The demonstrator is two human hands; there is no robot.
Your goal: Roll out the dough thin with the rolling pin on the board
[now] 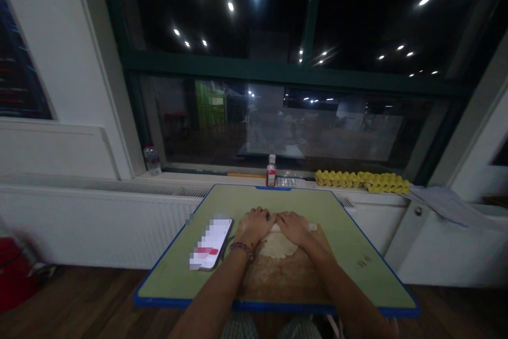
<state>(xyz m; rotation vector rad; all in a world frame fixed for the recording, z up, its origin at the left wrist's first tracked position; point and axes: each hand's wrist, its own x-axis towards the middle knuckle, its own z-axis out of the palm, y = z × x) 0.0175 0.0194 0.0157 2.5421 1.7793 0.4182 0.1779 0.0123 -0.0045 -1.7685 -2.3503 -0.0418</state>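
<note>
A flattened sheet of pale dough (278,246) lies on a brown wooden board (283,281). Across its far part runs a light rolling pin (313,227), whose right end sticks out past my fingers. My left hand (257,223), with a beaded bracelet at the wrist, is curled over the pin's left part, which it mostly hides. My right hand (293,228) presses on the pin from the right. The thumbs nearly meet at the middle, above the dough.
A lit phone (212,244) lies left of the board on the blue-edged green table (357,254). Behind, on the sill, stand a small red-labelled bottle (271,172), a clear water bottle (152,160) and yellow egg trays (361,180). Papers (452,204) lie at right.
</note>
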